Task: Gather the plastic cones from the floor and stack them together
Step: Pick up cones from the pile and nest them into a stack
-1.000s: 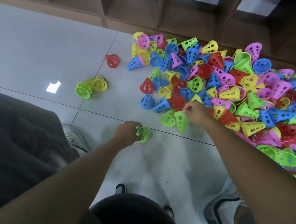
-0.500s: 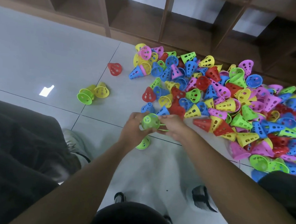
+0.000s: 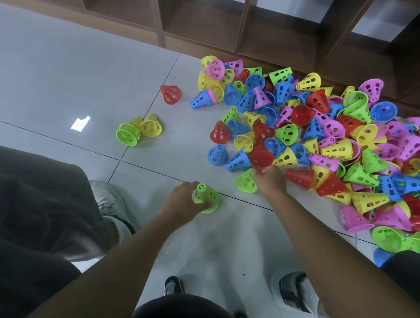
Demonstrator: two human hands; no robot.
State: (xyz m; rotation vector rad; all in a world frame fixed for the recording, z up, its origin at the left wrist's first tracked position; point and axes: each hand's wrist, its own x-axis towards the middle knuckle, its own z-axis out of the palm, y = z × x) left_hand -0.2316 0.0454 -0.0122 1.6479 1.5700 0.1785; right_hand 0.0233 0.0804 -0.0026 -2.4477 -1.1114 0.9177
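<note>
A big heap of perforated plastic cones in red, blue, yellow, green and pink covers the tiled floor at the right. My left hand grips a short stack of green cones standing on the floor just below the heap's near edge. My right hand reaches into the heap's near edge, its fingers curled on a loose green cone lying on its side. A red cone lies right above that hand.
A stray red cone and a small group of green and yellow cones lie apart at the left. A wooden shelf unit runs along the back. My shoes and dark-clothed knees frame the bare tiles near me.
Both hands met at mid-frame and put a green cone onto the stack. Since then my left hand has lowered the stack to the floor and my right hand has gone back to the heap.
</note>
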